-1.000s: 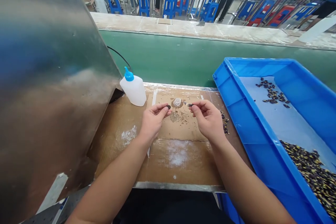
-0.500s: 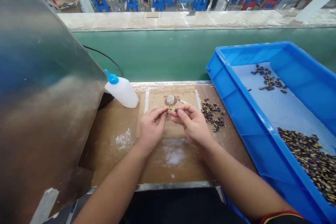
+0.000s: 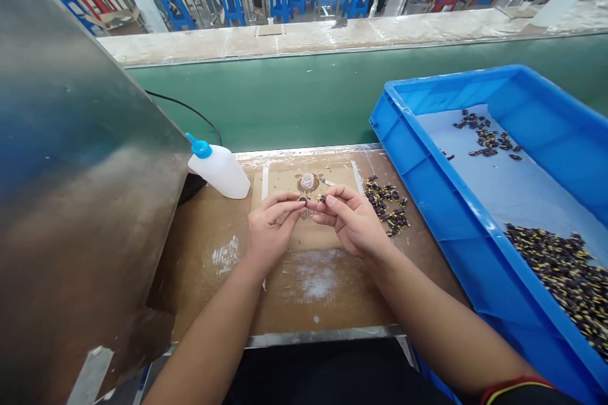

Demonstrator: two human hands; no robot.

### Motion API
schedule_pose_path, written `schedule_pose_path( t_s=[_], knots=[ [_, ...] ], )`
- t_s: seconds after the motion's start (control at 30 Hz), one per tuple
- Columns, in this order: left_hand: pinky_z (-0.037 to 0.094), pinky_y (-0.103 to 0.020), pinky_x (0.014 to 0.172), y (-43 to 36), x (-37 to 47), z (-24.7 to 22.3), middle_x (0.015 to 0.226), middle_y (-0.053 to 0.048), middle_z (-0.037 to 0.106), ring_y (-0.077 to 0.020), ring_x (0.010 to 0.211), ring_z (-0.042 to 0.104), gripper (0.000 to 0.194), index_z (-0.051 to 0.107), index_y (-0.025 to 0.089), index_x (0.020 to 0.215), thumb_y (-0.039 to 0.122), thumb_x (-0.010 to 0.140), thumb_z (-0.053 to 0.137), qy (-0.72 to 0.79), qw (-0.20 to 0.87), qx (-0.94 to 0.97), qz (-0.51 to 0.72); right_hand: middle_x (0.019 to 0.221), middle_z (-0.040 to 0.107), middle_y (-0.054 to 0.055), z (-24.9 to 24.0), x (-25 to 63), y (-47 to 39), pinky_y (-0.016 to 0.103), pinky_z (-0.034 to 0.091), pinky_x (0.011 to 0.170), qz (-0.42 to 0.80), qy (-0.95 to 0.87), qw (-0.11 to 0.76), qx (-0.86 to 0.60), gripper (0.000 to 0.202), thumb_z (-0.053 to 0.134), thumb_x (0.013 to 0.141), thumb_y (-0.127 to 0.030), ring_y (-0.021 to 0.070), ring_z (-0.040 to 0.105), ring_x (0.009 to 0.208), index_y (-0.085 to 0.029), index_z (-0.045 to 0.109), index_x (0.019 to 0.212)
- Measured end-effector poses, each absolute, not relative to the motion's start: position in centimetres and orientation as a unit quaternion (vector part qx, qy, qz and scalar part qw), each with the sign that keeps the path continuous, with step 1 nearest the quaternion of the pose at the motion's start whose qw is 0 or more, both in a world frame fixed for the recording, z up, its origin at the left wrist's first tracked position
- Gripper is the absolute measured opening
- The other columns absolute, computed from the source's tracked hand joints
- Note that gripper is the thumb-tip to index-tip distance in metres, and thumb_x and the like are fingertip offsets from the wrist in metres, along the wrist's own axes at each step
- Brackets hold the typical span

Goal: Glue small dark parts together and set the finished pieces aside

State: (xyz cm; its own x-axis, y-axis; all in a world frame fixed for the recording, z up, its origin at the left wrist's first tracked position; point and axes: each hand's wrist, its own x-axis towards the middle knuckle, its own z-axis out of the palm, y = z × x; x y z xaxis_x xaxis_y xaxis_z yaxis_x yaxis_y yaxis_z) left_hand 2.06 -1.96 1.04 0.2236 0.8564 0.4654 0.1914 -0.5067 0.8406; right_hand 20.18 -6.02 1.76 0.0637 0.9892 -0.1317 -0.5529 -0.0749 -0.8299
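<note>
Between thumb and fingertips, my left hand pinches a small dark piece. My right hand pinches a small black-and-yellow part just beside it, and the two hands nearly meet over the cardboard sheet. The kind of these tiny parts is too small to make out. Behind my fingers stands a small clear cup on a wet brown stain, with a thin pointed tool to its right. A loose heap of black-and-yellow parts lies right of my right hand.
A white squeeze bottle with a blue cap stands to the left, near a large metal panel. On the right, a blue crate holds many similar parts. A green belt runs behind the bench; people and blue stools are beyond.
The camera view has tilted slightly. My hands are a little farther apart, and the dark piece in my left hand now shows more plainly.
</note>
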Motion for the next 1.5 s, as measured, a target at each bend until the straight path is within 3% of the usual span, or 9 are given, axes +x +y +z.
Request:
schedule_pose_path(
  t_s=[0.17,0.33,0.47,0.57,0.7,0.87,1.03,1.5],
  knots=[
    [0.058,-0.039,0.102,-2.3,2.3,1.2,0.106,-0.006,0.079,-0.0232,0.101,0.074,0.009,0.084,0.030,0.096,0.028,0.087,0.081,0.384,0.364,0.675,0.514,0.084,0.071,0.000,1.9,20.1,-6.2,0.030,0.069,0.077,0.619,-0.307,0.611,-0.386,0.036,0.091,0.081,-0.044,0.0194,0.076,0.093,-0.021,0.066,0.092],
    [0.060,-0.039,0.099,-2.3,2.8,1.1,0.102,-0.010,0.079,-0.0244,0.101,0.075,0.013,0.083,0.023,0.088,0.032,0.080,0.088,0.400,0.509,0.556,0.522,0.088,0.072,0.001,1.7,20.1,-6.5,0.034,0.069,0.082,0.590,-0.364,0.607,-0.390,0.031,0.086,0.087,-0.046,0.0182,0.075,0.093,-0.022,0.068,0.096],
    [0.062,-0.031,0.088,-2.0,3.1,0.9,0.095,-0.009,0.079,-0.0186,0.089,0.074,0.030,0.082,0.020,0.085,0.038,0.067,0.098,0.379,0.673,0.390,0.501,0.090,0.074,0.002,2.0,19.7,-7.1,0.033,0.069,0.079,0.548,-0.405,0.615,-0.396,0.025,0.081,0.092,-0.045,0.0203,0.077,0.093,-0.023,0.069,0.099],
    [0.061,-0.022,0.080,-1.9,3.1,1.2,0.091,-0.006,0.078,-0.0123,0.080,0.072,0.036,0.080,0.019,0.080,0.039,0.059,0.102,0.353,0.739,0.302,0.487,0.093,0.077,0.003,2.3,19.3,-7.6,0.032,0.069,0.076,0.451,-0.455,0.639,-0.427,0.017,0.078,0.095,-0.039,0.0188,0.077,0.086,-0.024,0.072,0.102],
    [0.060,-0.020,0.079,-2.0,2.9,1.8,0.091,-0.005,0.077,-0.0110,0.080,0.070,0.036,0.078,0.019,0.079,0.039,0.061,0.101,0.355,0.752,0.272,0.484,0.105,0.079,0.004,2.5,19.2,-8.2,0.036,0.068,0.084,0.270,-0.554,0.618,-0.489,0.014,0.073,0.097,-0.028,0.0204,0.077,0.092,-0.027,0.076,0.111],
    [0.059,-0.020,0.076,-2.2,3.0,1.9,0.090,-0.004,0.077,-0.0104,0.078,0.069,0.034,0.078,0.020,0.078,0.039,0.063,0.101,0.344,0.758,0.274,0.482,0.113,0.079,-0.002,2.5,19.2,-8.3,0.040,0.068,0.092,0.129,-0.651,0.597,-0.450,0.032,0.073,0.095,-0.014,0.0214,0.078,0.100,-0.034,0.076,0.119],
    [0.059,-0.022,0.077,-2.5,3.3,1.9,0.091,-0.003,0.078,-0.0110,0.078,0.068,0.031,0.081,0.023,0.080,0.041,0.063,0.100,0.329,0.754,0.293,0.487,0.119,0.077,-0.002,2.3,19.0,-8.3,0.037,0.069,0.090,0.089,-0.668,0.598,-0.433,0.041,0.073,0.095,-0.010,0.0200,0.078,0.101,-0.037,0.074,0.126],
    [0.059,-0.022,0.081,-2.6,3.4,2.0,0.092,-0.003,0.079,-0.0117,0.081,0.070,0.030,0.081,0.024,0.077,0.039,0.060,0.102,0.317,0.753,0.302,0.490,0.113,0.079,-0.001,2.0,18.7,-8.3,0.038,0.070,0.090,0.094,-0.645,0.601,-0.463,0.023,0.073,0.096,-0.018,0.0210,0.079,0.096,-0.034,0.080,0.111]
  ],
)
